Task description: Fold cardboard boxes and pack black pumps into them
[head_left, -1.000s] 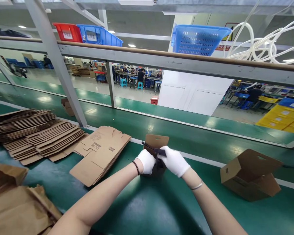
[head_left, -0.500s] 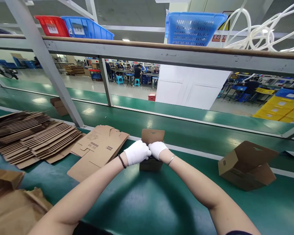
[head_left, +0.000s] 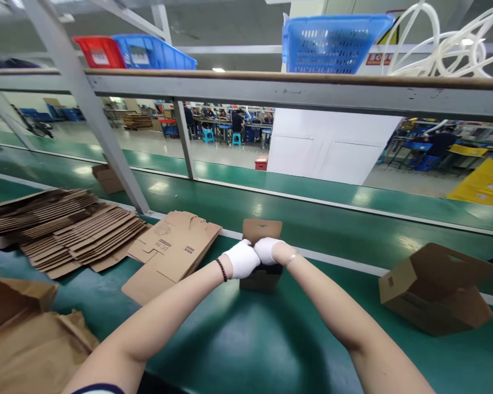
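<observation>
A small brown cardboard box [head_left: 261,282] stands upright on the green work surface, its back flap with a cut-out slot raised. My left hand [head_left: 243,259], in a white glove, is closed at the box's open top, on the left. Beside it, my right hand [head_left: 268,251], gloved too, is closed in front of the raised flap. The two hands touch each other. What their fingers hold, if anything, is hidden. Flat printed cardboard blanks [head_left: 176,246] lie to the left of the box.
Stacked folded cardboard [head_left: 86,230] lies at the left, with brown paper [head_left: 33,339] nearer. An open cardboard box [head_left: 431,290] stands at the right. A metal shelf rail [head_left: 246,87] crosses above, carrying blue baskets [head_left: 332,44] and a red bin [head_left: 99,52]. People sit far behind.
The view has shifted slightly, so most things appear a little further right. Both hands remain at the box's top, with my left hand slightly lower against it.
</observation>
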`<state>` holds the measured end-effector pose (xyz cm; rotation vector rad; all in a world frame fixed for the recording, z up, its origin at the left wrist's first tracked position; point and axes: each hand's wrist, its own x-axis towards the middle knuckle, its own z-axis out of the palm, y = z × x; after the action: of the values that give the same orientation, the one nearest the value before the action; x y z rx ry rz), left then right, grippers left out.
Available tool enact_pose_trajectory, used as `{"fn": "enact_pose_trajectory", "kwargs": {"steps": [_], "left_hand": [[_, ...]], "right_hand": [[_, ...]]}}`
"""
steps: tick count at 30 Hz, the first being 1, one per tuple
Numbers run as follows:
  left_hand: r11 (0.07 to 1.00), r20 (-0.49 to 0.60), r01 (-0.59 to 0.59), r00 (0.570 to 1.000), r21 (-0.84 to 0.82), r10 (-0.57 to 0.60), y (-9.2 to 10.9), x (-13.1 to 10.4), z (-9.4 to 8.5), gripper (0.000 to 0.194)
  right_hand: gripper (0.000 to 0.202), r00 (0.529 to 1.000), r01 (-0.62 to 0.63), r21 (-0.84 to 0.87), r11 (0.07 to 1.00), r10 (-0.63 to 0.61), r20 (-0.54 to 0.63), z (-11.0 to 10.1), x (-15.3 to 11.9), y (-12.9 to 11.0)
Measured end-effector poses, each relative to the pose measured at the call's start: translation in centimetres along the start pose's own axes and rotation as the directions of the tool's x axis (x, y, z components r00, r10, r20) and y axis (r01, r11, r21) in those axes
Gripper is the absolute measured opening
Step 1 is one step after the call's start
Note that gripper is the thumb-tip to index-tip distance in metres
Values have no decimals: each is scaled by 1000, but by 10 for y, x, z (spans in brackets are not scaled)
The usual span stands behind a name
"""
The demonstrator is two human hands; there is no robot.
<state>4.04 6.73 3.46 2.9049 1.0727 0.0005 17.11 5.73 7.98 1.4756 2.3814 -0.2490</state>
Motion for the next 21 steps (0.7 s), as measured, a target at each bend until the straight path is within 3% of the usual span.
{"fn": "enact_pose_trajectory", "kwargs": {"steps": [2, 3, 5, 7, 8, 9, 11, 14, 17, 19, 21], "left_hand": [[982, -43, 186, 981, -23, -187, -37, -15, -18, 34], [950, -80, 310, 947, -39, -312, -60, -25, -28, 38], [819, -160, 570, 804, -69, -573, -106, -48, -44, 54], [628, -188, 770, 605, -108, -774, -145, -69, -49, 81], [545, -175, 828, 521, -130, -835, -159, -76, -47, 93], [477, -152, 866, 457, -151, -877, -169, -80, -44, 101], [400, -122, 899, 383, -181, -916, -182, -82, -34, 104], [349, -124, 914, 329, -207, -936, -189, -78, -27, 90], [333, -157, 918, 304, -215, -940, -191, -84, -37, 79], [354, -199, 910, 313, -217, -929, -191, -93, -53, 77], [410, -253, 885, 354, -221, -900, -187, -97, -72, 76]], "right_hand": [[25, 993, -42, -11, 999, 40, -115, 7, -23, -10], [31, 981, -73, -9, 997, 71, -179, 16, -35, -14], [34, 942, -147, 98, 984, 170, -291, 42, -54, -21], [51, 913, -255, 198, 946, 303, -272, 74, -60, -21], [44, 901, -281, 229, 932, 338, -272, 88, -58, -18], [31, 889, -284, 256, 924, 354, -292, 99, -52, -13], [18, 857, -274, 303, 913, 375, -353, 111, -35, 6], [19, 792, -290, 374, 881, 440, -424, 102, -10, 48], [30, 729, -337, 427, 839, 520, -446, 74, 3, 93], [37, 685, -364, 463, 808, 569, -454, 54, 5, 109], [39, 632, -379, 508, 773, 617, -468, 39, 3, 104]]}}
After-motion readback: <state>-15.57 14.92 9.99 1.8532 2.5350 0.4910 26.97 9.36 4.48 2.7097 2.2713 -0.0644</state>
